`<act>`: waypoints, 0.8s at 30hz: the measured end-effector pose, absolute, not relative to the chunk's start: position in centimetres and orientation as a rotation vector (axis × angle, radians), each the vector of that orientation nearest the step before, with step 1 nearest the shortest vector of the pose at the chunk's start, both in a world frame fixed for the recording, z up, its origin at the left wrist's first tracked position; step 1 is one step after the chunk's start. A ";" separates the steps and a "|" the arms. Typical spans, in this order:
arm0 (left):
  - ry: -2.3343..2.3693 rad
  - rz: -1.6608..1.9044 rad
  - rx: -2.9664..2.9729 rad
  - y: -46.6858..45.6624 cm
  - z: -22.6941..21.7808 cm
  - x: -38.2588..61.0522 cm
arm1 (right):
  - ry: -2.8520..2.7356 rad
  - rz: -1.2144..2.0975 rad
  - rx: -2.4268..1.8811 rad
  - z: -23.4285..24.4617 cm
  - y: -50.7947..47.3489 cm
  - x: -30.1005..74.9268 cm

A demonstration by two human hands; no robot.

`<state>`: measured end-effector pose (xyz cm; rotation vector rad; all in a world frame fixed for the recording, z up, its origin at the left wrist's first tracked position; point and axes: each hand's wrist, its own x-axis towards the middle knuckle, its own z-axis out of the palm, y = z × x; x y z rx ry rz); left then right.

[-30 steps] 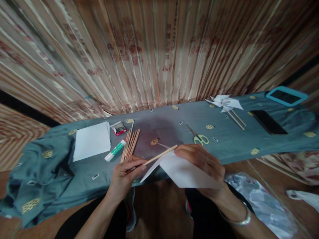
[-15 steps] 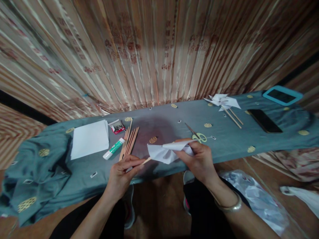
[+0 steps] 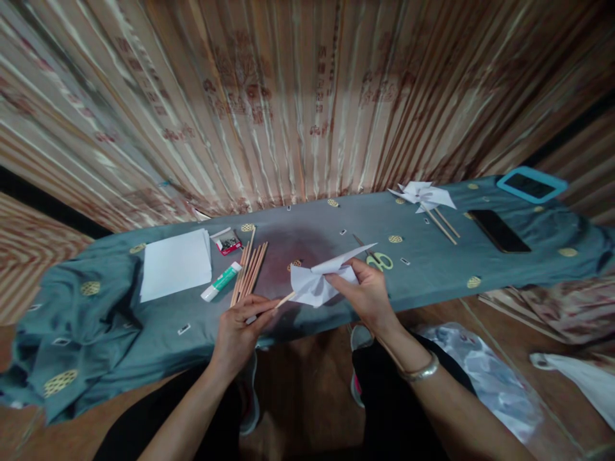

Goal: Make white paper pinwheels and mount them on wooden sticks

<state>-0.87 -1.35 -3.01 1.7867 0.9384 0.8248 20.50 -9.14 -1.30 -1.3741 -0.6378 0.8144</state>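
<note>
Our left hand (image 3: 239,331) pinches a slim pale wooden stick (image 3: 285,299); our right hand (image 3: 369,296), a folded white paper pinwheel (image 3: 310,290). We should spare its folds.

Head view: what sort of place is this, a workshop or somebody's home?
Probably a home-like room with a makeshift craft spot: a patterned curtain hangs behind a cloth-covered table, where a glue stick and scissors lie.
</note>
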 end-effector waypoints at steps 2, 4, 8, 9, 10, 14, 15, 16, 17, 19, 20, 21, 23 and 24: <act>0.949 0.830 1.791 -1.3 -2.9 -0.8 | -0.660 0.796 -1.380 -1.6 -9.1 20.6; 0.957 0.835 1.800 -1.3 -2.8 -0.7 | -0.668 0.772 -1.377 -1.7 -8.9 20.7; 0.970 0.837 1.795 -1.3 -2.8 -0.5 | -0.702 0.771 -1.368 -1.5 -8.9 21.0; 0.970 0.837 1.791 -1.3 -2.8 -0.5 | -0.724 0.786 -1.369 -1.4 -8.9 21.1; 0.969 0.839 1.791 -1.3 -2.9 -0.5 | -0.743 0.804 -1.372 -1.3 -8.9 21.1; 0.963 0.838 1.814 -1.2 -3.2 -0.4 | -0.726 0.849 -1.358 -1.1 -9.0 21.2; 0.960 0.832 1.823 -1.2 -3.2 -0.4 | -0.715 0.855 -1.347 -1.1 -9.0 21.2; 0.954 0.830 1.832 -1.2 -3.2 -0.4 | -0.707 0.863 -1.333 -1.0 -8.9 21.2; 0.945 0.831 1.840 -1.2 -3.1 -0.4 | -0.702 0.872 -1.319 -1.0 -8.9 21.2; 0.919 0.829 1.860 -1.2 -2.9 -0.3 | -0.693 0.884 -1.301 -0.9 -8.9 21.3; 0.907 0.821 1.877 -1.1 -2.7 -0.3 | -0.692 0.884 -1.299 -0.8 -8.9 21.3; 0.906 0.807 1.897 -1.1 -2.5 -0.3 | -0.693 0.880 -1.301 -0.8 -8.8 21.4; 0.923 0.759 1.936 -1.1 -2.2 -0.2 | -0.707 0.871 -1.311 -0.8 -8.8 21.4; 0.931 0.737 1.948 -1.1 -2.0 -0.2 | -0.719 0.870 -1.316 -0.8 -8.9 21.4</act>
